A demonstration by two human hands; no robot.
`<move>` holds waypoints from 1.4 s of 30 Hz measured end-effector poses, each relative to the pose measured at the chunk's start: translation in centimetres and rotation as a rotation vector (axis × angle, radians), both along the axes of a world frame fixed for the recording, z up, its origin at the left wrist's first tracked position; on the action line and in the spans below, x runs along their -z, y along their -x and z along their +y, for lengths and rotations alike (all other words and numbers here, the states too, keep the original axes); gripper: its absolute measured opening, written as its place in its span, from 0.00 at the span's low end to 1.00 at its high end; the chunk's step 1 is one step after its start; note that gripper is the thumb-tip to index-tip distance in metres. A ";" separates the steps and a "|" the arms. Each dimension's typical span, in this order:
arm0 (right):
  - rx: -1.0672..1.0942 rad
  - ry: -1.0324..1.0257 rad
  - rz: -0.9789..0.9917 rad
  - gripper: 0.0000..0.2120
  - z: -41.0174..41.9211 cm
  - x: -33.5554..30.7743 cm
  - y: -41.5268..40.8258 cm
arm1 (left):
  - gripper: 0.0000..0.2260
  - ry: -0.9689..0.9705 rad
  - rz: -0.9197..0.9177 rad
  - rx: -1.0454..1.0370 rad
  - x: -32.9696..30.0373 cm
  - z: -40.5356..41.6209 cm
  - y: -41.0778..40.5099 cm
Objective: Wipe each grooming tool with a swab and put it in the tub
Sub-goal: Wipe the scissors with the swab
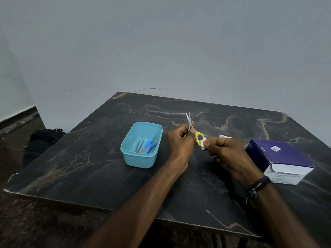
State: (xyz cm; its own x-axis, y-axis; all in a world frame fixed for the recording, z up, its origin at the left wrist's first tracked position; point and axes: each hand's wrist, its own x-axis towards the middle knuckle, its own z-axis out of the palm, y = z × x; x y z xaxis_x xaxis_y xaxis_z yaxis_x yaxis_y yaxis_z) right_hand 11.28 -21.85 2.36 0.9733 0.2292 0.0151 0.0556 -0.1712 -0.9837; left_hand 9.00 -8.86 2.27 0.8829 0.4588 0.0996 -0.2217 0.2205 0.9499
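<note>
While the left hand point(180, 140) curls its fingers round the middle of a small pair of scissors point(192, 130), the thin steel blades rise past its fingertips, slightly parted at the tips, and one glossy yellow plastic loop sticks out on the thumb side. Against that loop the right hand point(227, 153) pinches a small white swab point(203, 143), soft and folded, between thumb and forefinger; its other fingers are tucked under. Both hands hang above a dark table point(89, 167) with a smooth stone-like top veined in pale brown.

Just beyond the left knuckles stands one light blue plastic tub point(141, 145), rectangular with rounded corners and no lid. Inside it lie three tools: one pair of metal tweezers point(139, 144) and two slim pieces with blue handles point(148, 146), close together on the bottom.

Beside the right wrist, on the outer side, sits one cardboard box point(279, 160), purple on top and white on the printed front; the print is too blurred to read. Behind the right fingers a small white wrapper point(224, 136) lies flat on the table. One dark braided band point(259, 187) circles the right wrist.
</note>
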 end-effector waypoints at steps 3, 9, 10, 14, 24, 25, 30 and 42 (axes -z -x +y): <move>-0.001 0.012 -0.017 0.05 0.1 0.0 0.2 | 0.11 -0.049 0.003 -0.015 0.1 0.1 0.0; 0.095 -0.027 -0.066 0.05 -0.1 0.2 -0.4 | 0.10 -0.229 0.020 0.024 0.6 -0.7 0.1; 0.087 -0.023 -0.069 0.05 -0.1 0.2 -0.4 | 0.10 -0.231 0.022 0.014 0.6 -0.7 0.0; 0.016 0.032 -0.098 0.04 -0.1 0.0 0.0 | 0.11 -0.174 0.035 -0.029 0.4 -0.4 -0.1; 0.024 0.058 -0.154 0.04 0.0 0.3 -0.1 | 0.10 -0.223 0.062 0.023 0.5 -0.5 -0.1; 0.023 0.060 -0.157 0.04 0.0 0.3 -0.1 | 0.10 -0.227 0.059 0.026 0.6 -0.4 -0.1; 0.018 0.083 -0.161 0.05 0.2 0.1 0.1 | 0.09 -0.221 0.042 0.002 0.7 -0.5 -0.3; 0.021 0.102 -0.163 0.04 0.2 0.1 0.1 | 0.09 -0.289 0.058 0.086 1.5 -0.4 -0.5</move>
State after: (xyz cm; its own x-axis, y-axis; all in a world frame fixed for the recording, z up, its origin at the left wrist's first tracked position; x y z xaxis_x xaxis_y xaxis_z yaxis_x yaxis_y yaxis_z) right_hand 11.21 -21.69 2.21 0.9645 0.2170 0.1506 0.2080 -0.2728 -0.9393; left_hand 9.52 -9.27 0.75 0.9253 0.3424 0.1634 -0.1573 -0.0455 0.9865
